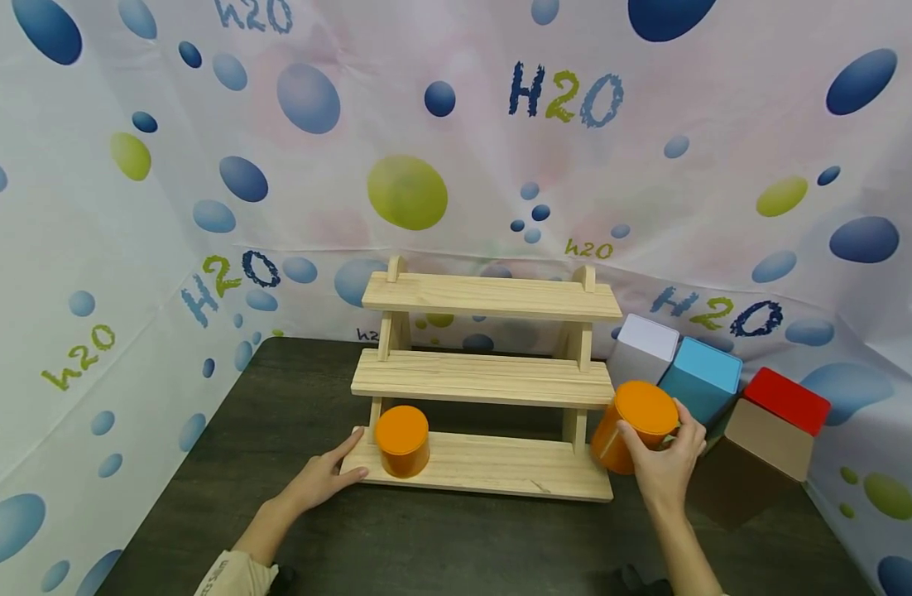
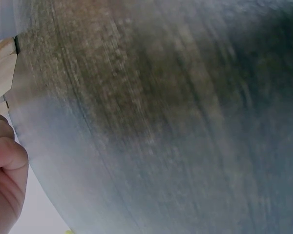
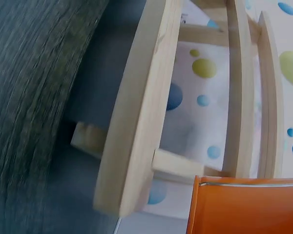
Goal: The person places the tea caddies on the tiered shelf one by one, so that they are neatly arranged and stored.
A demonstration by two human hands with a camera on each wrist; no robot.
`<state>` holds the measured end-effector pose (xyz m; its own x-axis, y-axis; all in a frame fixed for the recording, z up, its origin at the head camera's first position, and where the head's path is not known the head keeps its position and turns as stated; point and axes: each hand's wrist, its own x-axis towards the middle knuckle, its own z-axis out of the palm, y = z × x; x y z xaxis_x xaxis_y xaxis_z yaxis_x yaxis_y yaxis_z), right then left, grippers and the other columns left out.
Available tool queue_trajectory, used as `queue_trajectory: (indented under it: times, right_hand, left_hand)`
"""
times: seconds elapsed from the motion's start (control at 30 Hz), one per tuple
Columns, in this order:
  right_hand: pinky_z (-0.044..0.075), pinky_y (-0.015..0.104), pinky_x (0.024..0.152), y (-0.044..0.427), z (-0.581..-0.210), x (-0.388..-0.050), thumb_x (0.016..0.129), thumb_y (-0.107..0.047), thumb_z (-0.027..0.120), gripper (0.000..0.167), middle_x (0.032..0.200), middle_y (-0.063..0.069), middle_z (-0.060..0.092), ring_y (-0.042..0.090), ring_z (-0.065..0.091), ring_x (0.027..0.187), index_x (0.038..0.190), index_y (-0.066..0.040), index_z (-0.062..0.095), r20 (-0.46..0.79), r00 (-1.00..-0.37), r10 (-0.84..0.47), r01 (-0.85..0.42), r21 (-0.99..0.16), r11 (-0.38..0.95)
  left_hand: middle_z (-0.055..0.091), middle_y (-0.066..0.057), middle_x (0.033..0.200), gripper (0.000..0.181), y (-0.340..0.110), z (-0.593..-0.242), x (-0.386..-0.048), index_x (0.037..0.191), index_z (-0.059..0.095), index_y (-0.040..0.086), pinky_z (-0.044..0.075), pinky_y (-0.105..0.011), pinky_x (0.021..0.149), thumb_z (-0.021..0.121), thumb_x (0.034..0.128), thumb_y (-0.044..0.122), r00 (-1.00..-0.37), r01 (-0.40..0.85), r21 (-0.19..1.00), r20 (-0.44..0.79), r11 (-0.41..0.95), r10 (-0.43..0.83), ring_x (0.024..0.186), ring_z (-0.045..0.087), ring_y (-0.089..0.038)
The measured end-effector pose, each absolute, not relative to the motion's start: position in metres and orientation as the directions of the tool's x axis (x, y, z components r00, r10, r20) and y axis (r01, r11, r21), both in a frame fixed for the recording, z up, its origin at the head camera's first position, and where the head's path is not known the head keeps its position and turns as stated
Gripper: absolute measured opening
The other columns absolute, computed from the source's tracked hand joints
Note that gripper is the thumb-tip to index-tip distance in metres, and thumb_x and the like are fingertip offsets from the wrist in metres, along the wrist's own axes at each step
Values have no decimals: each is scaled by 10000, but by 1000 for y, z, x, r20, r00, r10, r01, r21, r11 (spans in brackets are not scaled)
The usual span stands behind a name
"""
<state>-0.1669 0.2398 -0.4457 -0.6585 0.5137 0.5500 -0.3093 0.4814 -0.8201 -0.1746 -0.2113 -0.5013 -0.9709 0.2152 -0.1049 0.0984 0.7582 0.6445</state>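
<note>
A three-tier wooden display stand (image 1: pixel 486 377) is in the middle of the table in the head view. At the left end of its bottom tier, my left hand (image 1: pixel 314 480) holds the board, the thumb by the front edge. An orange round canister (image 1: pixel 402 451) sits upright on that tier, close to the left hand. My right hand (image 1: pixel 668 468) grips a larger orange canister (image 1: pixel 611 443) at the stand's right end, slightly tilted. The right wrist view shows this orange canister (image 3: pixel 249 209) beside the boards. Whether it touches the stand I cannot tell.
Behind and right of the right hand stand a white box (image 1: pixel 642 343), a blue box (image 1: pixel 700 372) and a brown box (image 1: pixel 754 459) with a red box (image 1: pixel 787 401) behind it. The dark table (image 1: pixel 456 546) meets a bubble-patterned sheet (image 1: pixel 456 165) at the back.
</note>
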Motion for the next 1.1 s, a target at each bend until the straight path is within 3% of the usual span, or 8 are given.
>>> queue_trajectory:
  times: [0.13, 0.33, 0.57, 0.73, 1.1]
  right_hand:
    - [255, 222, 739, 230, -443, -165, 652, 12, 746, 707, 1033, -199, 305, -12, 305, 925, 1274, 71, 416, 545, -694, 471, -331, -822, 464]
    - [275, 162, 768, 213, -439, -162, 652, 55, 741, 715, 1057, -144, 327, 10, 308, 961, 1288, 56, 415, 534, -751, 389, -369, -827, 425]
    - [294, 97, 722, 176, -419, -152, 627, 115, 715, 685, 1058, 91, 394, 9, 328, 922, 1241, 135, 412, 534, -797, 284, -408, -821, 400]
    - [258, 141, 695, 150, -408, -145, 629, 94, 714, 661, 1020, 207, 407, 36, 318, 883, 1214, 153, 413, 522, -828, 205, -425, -822, 378]
    - [310, 245, 736, 121, -410, -148, 668, 66, 713, 675, 1095, 185, 398, 19, 353, 887, 1261, 115, 394, 420, -901, 113, -382, -888, 256]
  left_hand:
    - [437, -311, 1291, 749, -211, -501, -175, 1433, 295, 94, 421, -517, 847, 637, 834, 386, -971, 86, 642, -119, 762, 209, 1000, 572, -382]
    - [558, -285, 1159, 743, -210, -502, -175, 1433, 298, 93, 450, -433, 748, 641, 836, 371, -970, 87, 645, -118, 759, 212, 789, 570, -217]
    - [524, -304, 1198, 739, -210, -502, -175, 1431, 299, 84, 450, -443, 761, 641, 838, 363, -971, 98, 647, -104, 756, 215, 793, 560, -207]
    - [543, -293, 1175, 738, -211, -502, -175, 1431, 299, 85, 443, -422, 745, 639, 839, 365, -971, 98, 645, -106, 758, 215, 753, 531, -191]
    - [612, -219, 1051, 746, -212, -504, -176, 1432, 301, 95, 417, -372, 695, 641, 833, 381, -972, 89, 640, -113, 763, 207, 680, 482, -173]
